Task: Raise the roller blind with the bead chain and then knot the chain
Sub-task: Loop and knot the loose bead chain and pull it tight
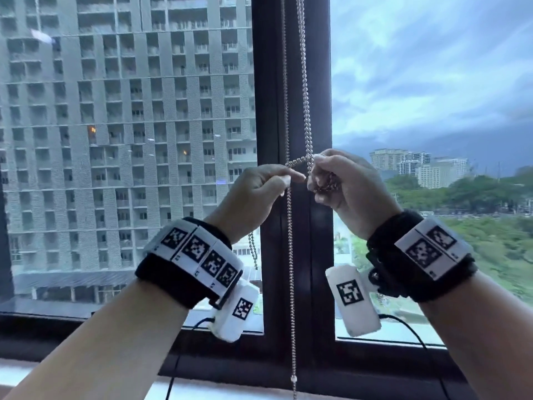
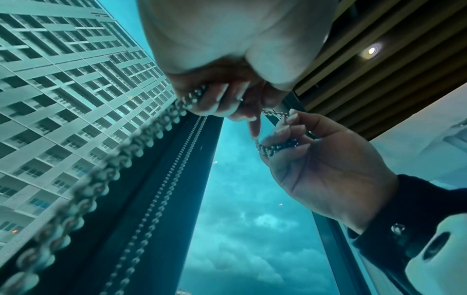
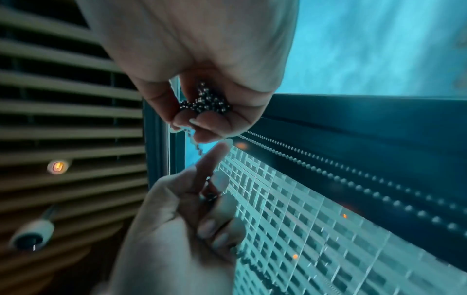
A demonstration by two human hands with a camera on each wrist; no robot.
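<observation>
Knotting is underway: the chain [image 1: 306,111] hangs before the frame [image 1: 317,82], crossed between the hands. Left hand [image 1: 256,194] pinches the loop; right hand [image 1: 346,183] clutches bunched beads. Best feed the bunch through, then pull gently apart.

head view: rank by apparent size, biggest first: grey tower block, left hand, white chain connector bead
1. grey tower block, fills most of the left pane, though it is far away.
2. left hand, near the camera, so it looks big for what it is.
3. white chain connector bead, tiny, low on the bead chain.
</observation>
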